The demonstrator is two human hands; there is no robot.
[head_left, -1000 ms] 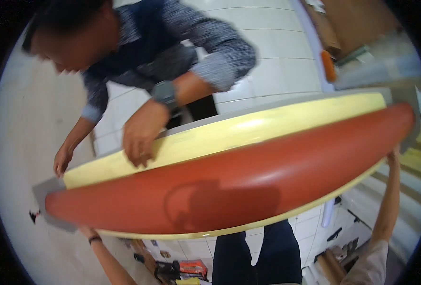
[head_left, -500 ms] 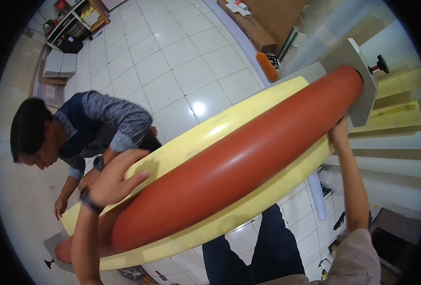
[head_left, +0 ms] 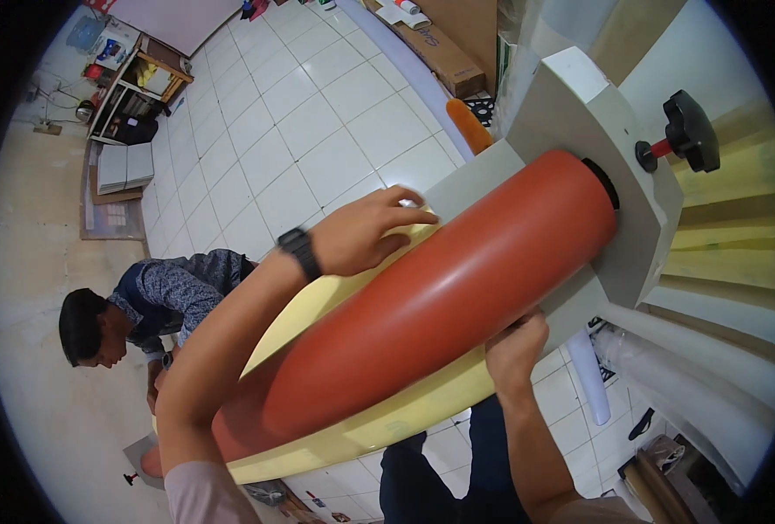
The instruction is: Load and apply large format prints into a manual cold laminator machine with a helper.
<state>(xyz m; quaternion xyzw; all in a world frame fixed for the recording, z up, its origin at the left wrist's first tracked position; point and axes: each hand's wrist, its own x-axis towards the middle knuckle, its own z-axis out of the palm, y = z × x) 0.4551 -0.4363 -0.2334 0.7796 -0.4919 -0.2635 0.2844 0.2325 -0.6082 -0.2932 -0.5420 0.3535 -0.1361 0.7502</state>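
A long red-brown roller [head_left: 422, 297] runs diagonally across the view, between grey end brackets. Under it passes a pale yellow sheet [head_left: 366, 415], which shows along both sides of the roller. My left hand [head_left: 366, 229] reaches over to the far side with fingers apart, close to the sheet's far strip; it holds nothing. On the near side my right hand [head_left: 517, 349] is closed at the sheet's right end, against the underside of the roller; its fingertips are partly hidden. A black knob [head_left: 691, 131] sticks out of the right bracket [head_left: 610, 118].
A co-worker [head_left: 156, 306] bends over the roller's far left end. Wrapped rolls [head_left: 667, 375] lie at the right, below yellow material [head_left: 719, 236]. Beyond the roller are an orange cylinder [head_left: 468, 127], a cardboard box [head_left: 435, 52] and a shelf [head_left: 138, 83] on the tiled floor.
My left hand has moved right along the far side of the roller. The right hand has shifted left with the sheet's right end, baring grey base. The view has moved toward the right bracket.
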